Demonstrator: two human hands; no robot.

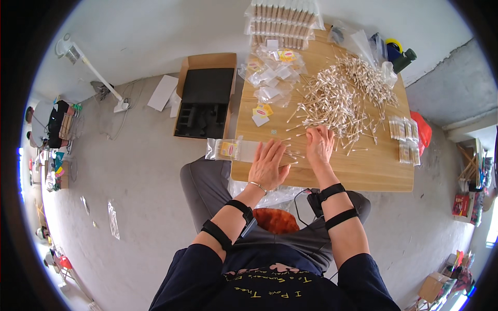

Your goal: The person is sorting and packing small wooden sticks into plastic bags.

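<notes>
My left hand (267, 167) lies palm down near the table's front edge, fingers stretched out over a whitish strip (248, 151). A few loose cotton swabs (293, 154) stick out beside its fingertips. To its left, a clear bag of cotton swabs (227, 149) with a yellow label overhangs the table edge. My right hand (320, 146) is closed, its fingers curled at the near edge of a large heap of cotton swabs (337, 101). Whatever its fingertips pinch is hidden.
On the wooden table (363, 176) are clear bags with yellow cards (272, 72), stacked swab packs (282, 23) and filled packs at right (404, 136). A roll of tape (394, 43) lies at the back right. An open cardboard box (205, 98) with black foam stands left of the table.
</notes>
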